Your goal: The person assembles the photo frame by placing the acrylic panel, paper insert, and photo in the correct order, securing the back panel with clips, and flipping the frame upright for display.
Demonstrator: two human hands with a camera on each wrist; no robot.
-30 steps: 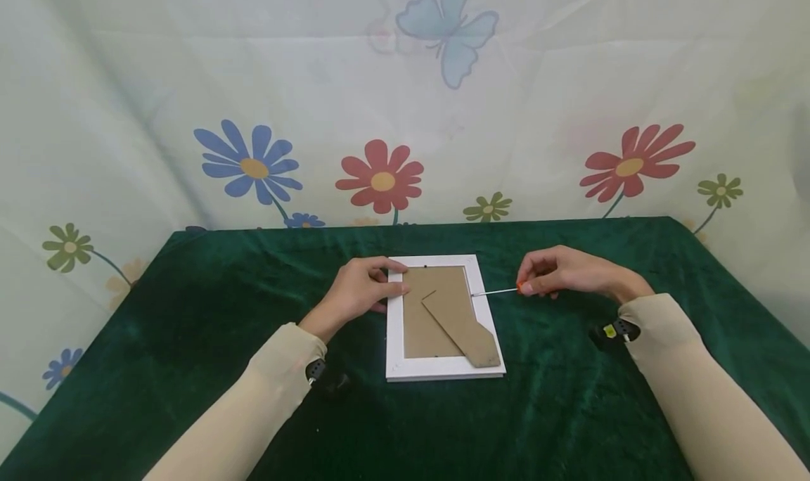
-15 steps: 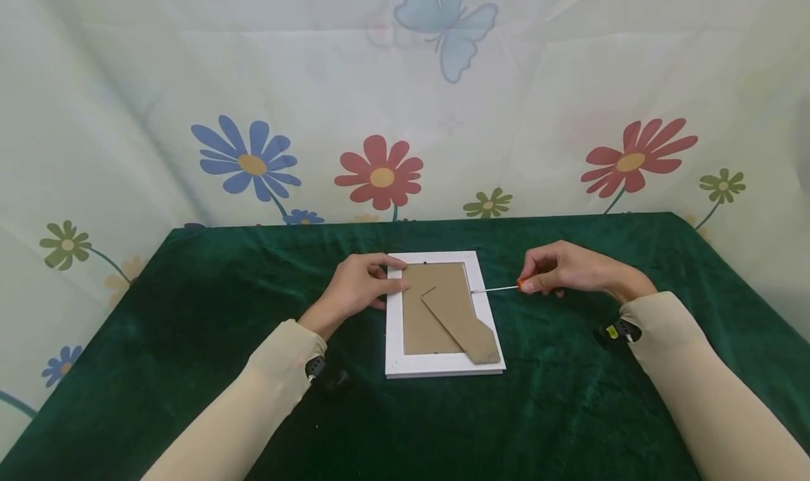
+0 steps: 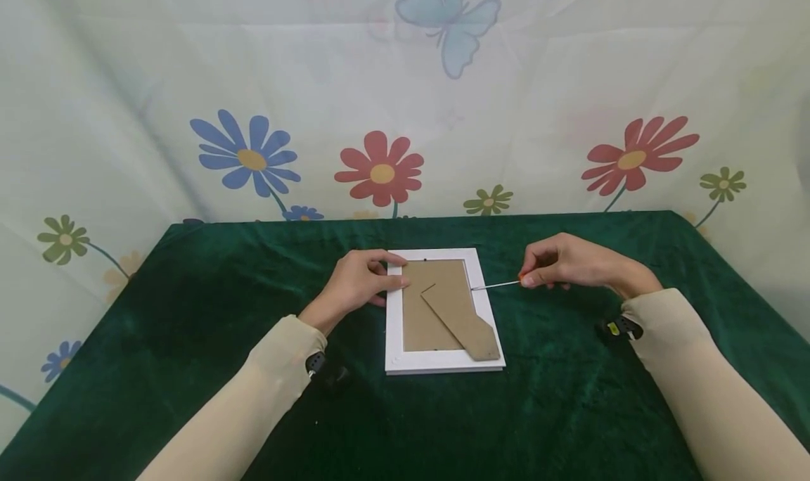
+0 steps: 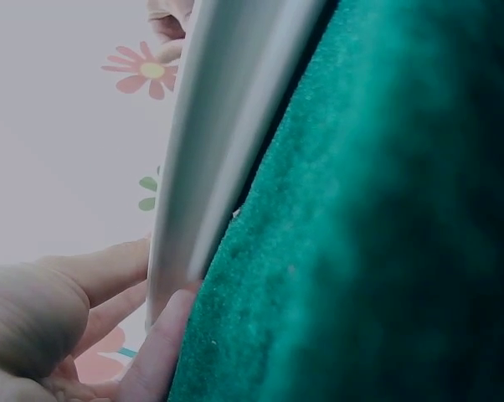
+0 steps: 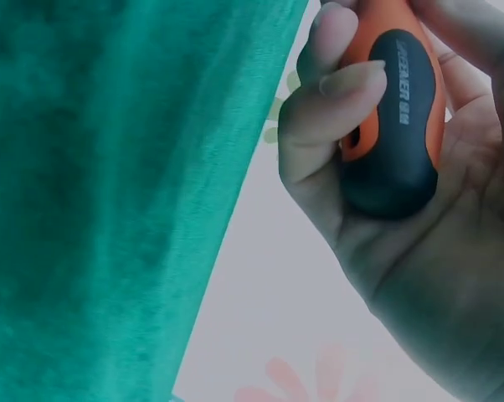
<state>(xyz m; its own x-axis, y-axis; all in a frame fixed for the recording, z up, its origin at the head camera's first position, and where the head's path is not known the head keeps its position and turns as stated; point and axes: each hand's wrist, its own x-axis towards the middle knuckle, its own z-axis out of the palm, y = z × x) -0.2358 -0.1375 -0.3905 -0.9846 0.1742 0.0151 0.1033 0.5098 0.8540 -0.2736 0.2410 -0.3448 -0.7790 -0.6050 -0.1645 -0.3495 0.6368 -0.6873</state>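
Observation:
A white picture frame (image 3: 395,326) lies face down in the head view, with its brown backing board (image 3: 443,273) and slanted stand leg (image 3: 465,332) uppermost. At its upper left side my left hand (image 3: 356,278) grips the border, thumb over the top and other fingers at the edge. My right hand (image 3: 569,259) holds a screwdriver (image 3: 498,285) to the right of the frame. Its thin metal shaft points left, and the tip meets the inner right edge of the border beside the backing. The orange and black handle (image 5: 394,126) sits within the fingers in the right wrist view.
A dark green velvet cloth (image 3: 253,256) covers the table. Behind it hangs a pale curtain (image 3: 304,59) printed with flowers and a butterfly. Small dark metal tabs show at the top and bottom of the backing opening.
The whole head view has shifted slightly. My right hand has risen a little, so the screwdriver shaft slants a bit more; its tip stays at the same spot. My left hand keeps its grip.

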